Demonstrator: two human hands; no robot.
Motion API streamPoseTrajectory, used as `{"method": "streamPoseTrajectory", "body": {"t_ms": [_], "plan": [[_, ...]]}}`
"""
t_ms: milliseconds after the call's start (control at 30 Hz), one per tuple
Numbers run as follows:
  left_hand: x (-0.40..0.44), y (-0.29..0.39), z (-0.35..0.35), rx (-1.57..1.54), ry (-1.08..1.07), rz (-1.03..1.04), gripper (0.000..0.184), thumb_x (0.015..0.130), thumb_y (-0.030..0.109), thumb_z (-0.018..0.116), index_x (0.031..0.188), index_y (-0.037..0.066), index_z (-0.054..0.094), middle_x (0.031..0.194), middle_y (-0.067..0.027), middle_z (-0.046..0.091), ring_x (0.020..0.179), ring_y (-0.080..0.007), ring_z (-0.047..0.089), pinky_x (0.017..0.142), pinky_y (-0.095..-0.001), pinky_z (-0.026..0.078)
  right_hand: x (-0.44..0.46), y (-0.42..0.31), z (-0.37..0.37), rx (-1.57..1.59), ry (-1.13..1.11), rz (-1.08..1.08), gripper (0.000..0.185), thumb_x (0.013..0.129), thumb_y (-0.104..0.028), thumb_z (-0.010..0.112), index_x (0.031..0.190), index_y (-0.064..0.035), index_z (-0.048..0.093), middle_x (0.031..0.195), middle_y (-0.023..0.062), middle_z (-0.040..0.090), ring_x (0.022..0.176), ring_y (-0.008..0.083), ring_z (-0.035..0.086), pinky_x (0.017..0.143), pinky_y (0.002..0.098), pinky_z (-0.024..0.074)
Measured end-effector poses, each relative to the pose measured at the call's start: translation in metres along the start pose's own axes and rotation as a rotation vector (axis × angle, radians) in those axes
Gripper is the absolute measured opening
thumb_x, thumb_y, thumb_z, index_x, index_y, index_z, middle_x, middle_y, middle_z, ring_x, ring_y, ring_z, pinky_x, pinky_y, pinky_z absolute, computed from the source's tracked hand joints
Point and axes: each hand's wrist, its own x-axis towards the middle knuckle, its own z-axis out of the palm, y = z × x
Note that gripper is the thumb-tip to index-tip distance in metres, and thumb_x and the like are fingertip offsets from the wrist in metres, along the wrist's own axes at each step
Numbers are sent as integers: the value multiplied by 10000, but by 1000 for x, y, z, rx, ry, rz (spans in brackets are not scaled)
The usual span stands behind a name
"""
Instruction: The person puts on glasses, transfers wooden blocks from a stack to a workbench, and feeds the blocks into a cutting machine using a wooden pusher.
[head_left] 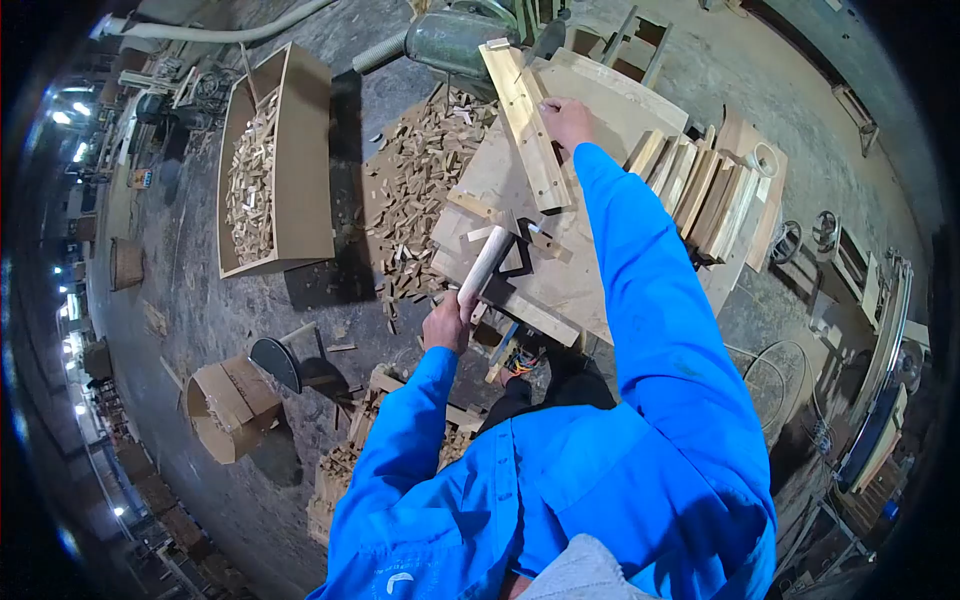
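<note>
My left hand (447, 323) is closed around the near end of a pale wooden strip (483, 265). The strip slants up to the right over the left edge of the plywood worktable (600, 205). Beside its far end sits a small dark metal bracket (517, 250). My right hand (568, 122) reaches across the table with its fingers curled in against the right side of a long wooden bar (527, 130) dotted with dark holes. What those fingers hold, if anything, is hidden.
Stacked wooden slats (700, 195) and a tape roll (763, 160) lie at the table's right. Wood offcuts (420, 180) are heaped on the floor at left, near an open box (310, 165) of offcuts. A cardboard carton (235, 405) and a green machine (460, 42) stand around.
</note>
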Motion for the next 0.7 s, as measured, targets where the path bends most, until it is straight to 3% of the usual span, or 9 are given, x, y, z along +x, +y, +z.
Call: {"method": "streamPoseTrajectory", "body": {"t_ms": [300, 400, 500, 567, 700], "plan": [[6, 6, 0, -15, 15, 19, 523, 1070, 582, 400, 1050, 86, 566, 911, -276, 699, 894, -506, 665, 772, -611, 494, 15, 18, 6, 34, 86, -24, 267, 926, -337, 653, 1029, -158, 823, 1051, 165, 766, 989, 386, 725, 909, 470, 566], [1, -4, 2, -36, 3, 30, 541, 1067, 597, 384, 1045, 86, 560, 911, -277, 698, 894, -510, 662, 770, -615, 489, 11, 27, 7, -4, 139, 56, 245, 920, -303, 662, 1008, -138, 819, 1033, 167, 768, 995, 389, 724, 909, 480, 564], [-7, -3, -6, -31, -14, 20, 563, 1061, 612, 377, 1041, 79, 557, 917, -281, 699, 897, -511, 662, 766, -617, 486, -13, 17, 1, 30, 163, 121, 247, 913, -284, 688, 1051, -109, 796, 1044, 175, 764, 1020, 382, 720, 907, 490, 560], [-13, -9, -8, -11, -36, -14, 573, 1057, 619, 377, 1041, 75, 557, 922, -283, 699, 900, -511, 662, 766, -619, 485, -39, 7, -1, 39, 260, -37, 272, 916, -269, 706, 1116, -96, 768, 1077, 200, 751, 1028, 388, 713, 906, 498, 555], [-24, -26, -8, -27, -49, -39, 580, 1047, 623, 400, 1040, 65, 560, 940, -287, 704, 903, -517, 663, 766, -620, 487, -77, -8, 0, 22, 197, -94, 336, 922, -294, 710, 1176, -76, 735, 1098, 227, 735, 1018, 400, 707, 908, 500, 552]]}}
